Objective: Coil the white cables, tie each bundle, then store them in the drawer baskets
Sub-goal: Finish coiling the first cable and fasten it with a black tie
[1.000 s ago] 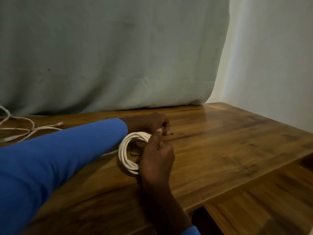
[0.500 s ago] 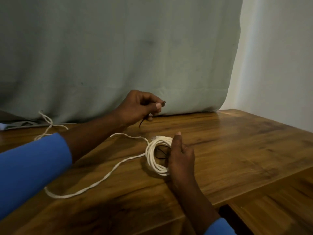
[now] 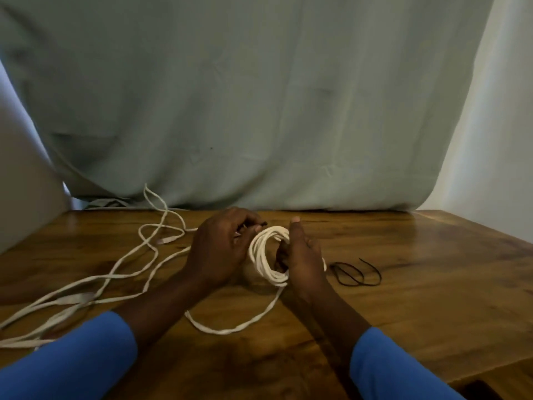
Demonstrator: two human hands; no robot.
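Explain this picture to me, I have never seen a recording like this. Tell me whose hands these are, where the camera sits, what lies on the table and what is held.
There is no machine here: a person works with two bare hands, in blue sleeves. The single picture comes from a camera worn on the person's head, looking forward and down. The right hand grips a coil of white cable, standing on edge on the wooden table. The left hand pinches what looks like a thin dark tie beside the coil's top. Loose white cable lies to the left, and black ties lie to the right of the coil. A grey-green cloth hangs behind.
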